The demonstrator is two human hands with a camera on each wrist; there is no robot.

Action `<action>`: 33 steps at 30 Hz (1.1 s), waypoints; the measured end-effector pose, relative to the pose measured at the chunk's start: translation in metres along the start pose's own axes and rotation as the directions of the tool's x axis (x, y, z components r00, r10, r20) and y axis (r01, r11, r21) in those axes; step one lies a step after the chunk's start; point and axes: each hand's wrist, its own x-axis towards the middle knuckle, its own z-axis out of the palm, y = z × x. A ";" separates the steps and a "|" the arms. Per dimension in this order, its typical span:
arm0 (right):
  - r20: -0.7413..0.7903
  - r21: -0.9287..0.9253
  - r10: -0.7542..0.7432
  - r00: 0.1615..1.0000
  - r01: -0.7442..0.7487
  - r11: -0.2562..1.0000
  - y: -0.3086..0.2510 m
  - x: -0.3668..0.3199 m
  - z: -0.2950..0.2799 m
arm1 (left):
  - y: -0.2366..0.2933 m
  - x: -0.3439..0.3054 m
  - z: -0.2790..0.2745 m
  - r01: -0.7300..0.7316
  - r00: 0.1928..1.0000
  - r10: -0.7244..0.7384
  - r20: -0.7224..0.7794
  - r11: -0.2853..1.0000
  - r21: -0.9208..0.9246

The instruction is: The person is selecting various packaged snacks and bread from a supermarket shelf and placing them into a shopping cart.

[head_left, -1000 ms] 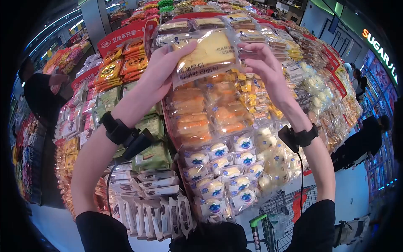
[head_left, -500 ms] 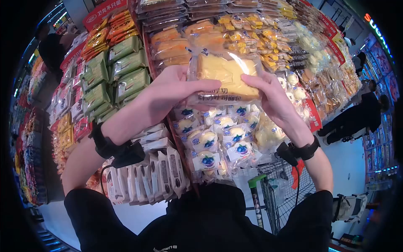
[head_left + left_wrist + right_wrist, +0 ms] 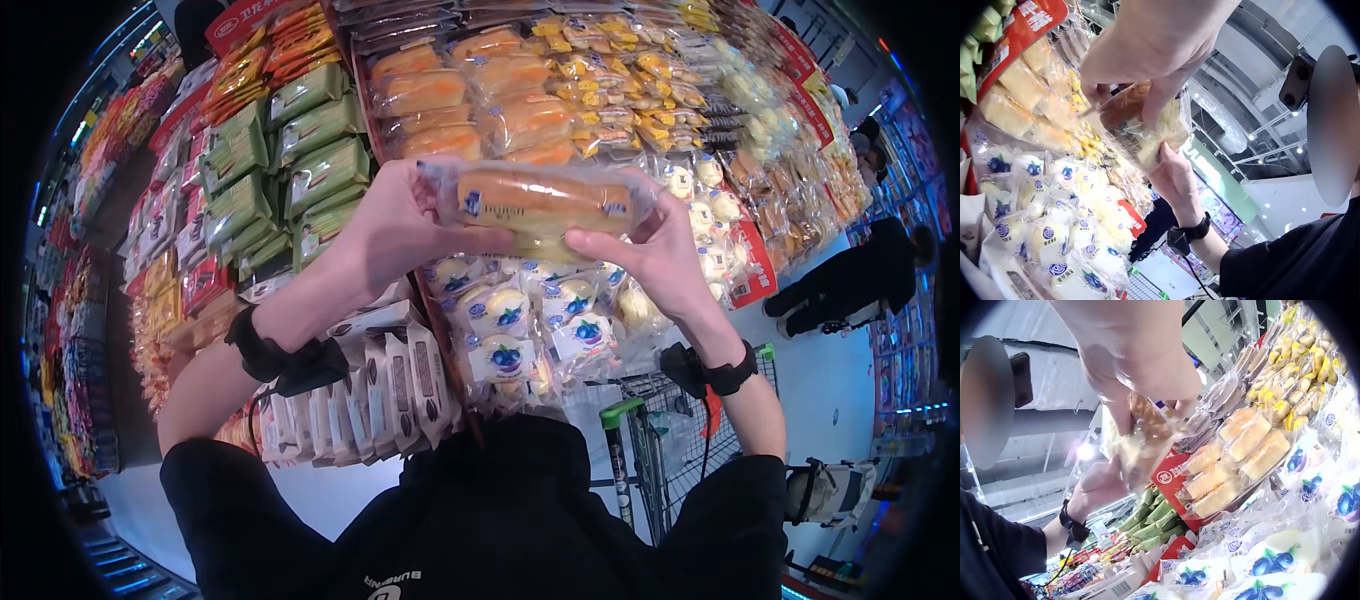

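Observation:
Between both hands is a clear-wrapped pack of toast bread (image 3: 545, 195), raised above the snack display with its brown crust side facing up. My left hand (image 3: 400, 220) grips the pack's left end, thumb along the near face. At the opposite end, my right hand (image 3: 660, 245) pinches it, thumb on the near face and fingers behind. In the left wrist view the bread pack (image 3: 1132, 119) shows printed dark lettering through its film. The right wrist view has the right hand (image 3: 1141, 375) around the pack's upper end.
Beneath the hands lie wrapped cakes with blueberry labels (image 3: 505, 360). Green packets (image 3: 235, 150) and pale upright packets (image 3: 385, 390) fill the left side. Orange-topped bread packs (image 3: 425, 90) lie beyond. A shopping cart (image 3: 660, 440) stands at the near right, and a person in dark clothes (image 3: 860, 275) is farther right.
Both hands have brought the bread pack down and closer, the right hand taking hold of its end. Since half a second ago, the pack has tilted from its broad printed face to its crust side.

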 end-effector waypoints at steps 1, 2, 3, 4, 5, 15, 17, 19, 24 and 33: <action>-0.005 0.010 0.101 0.995 -0.101 0.995 0.004 0.000 -0.001 | 0.001 -0.001 0.000 0.018 1.000 -0.018 -0.007 1.000 0.004; -0.007 0.074 0.158 0.987 -0.157 0.985 0.004 0.000 0.000 | 0.003 -0.002 0.001 0.037 0.999 -0.037 -0.014 0.999 0.007; -0.009 0.138 0.215 0.977 -0.211 0.968 0.004 0.000 0.001 | -0.004 -0.002 0.004 -0.036 0.999 0.036 -0.001 0.989 -0.144; -0.007 0.252 0.228 0.974 -0.219 0.942 0.001 0.000 0.007 | -0.008 -0.003 0.006 -0.104 0.994 0.109 0.000 0.950 -0.294; -0.002 0.364 0.243 0.970 -0.225 0.904 -0.001 0.000 0.011 | -0.010 -0.005 0.007 -0.089 0.995 0.096 0.006 0.942 -0.323; 0.225 -0.669 -0.594 0.772 0.566 0.482 -0.011 -0.007 -0.014 | -0.019 -0.001 0.003 0.029 0.998 -0.009 0.055 0.924 -0.380; 0.250 -0.618 -0.581 0.775 0.589 0.520 -0.020 -0.007 -0.012 | -0.018 0.001 0.011 0.040 0.999 -0.042 0.004 0.932 -0.361; 0.209 -0.554 -0.568 0.796 0.575 0.602 -0.012 -0.004 -0.017 | -0.013 -0.005 0.020 0.083 0.985 -0.126 -0.121 0.946 -0.313; -0.040 -0.413 -0.325 0.945 0.280 0.866 -0.017 -0.016 -0.012 | -0.016 -0.011 0.007 -0.237 0.966 0.188 -0.176 0.915 -0.326; -0.067 0.095 0.072 0.995 -0.066 0.993 -0.035 -0.025 0.008 | 0.005 -0.029 0.018 -0.251 0.965 0.259 0.030 0.954 -0.166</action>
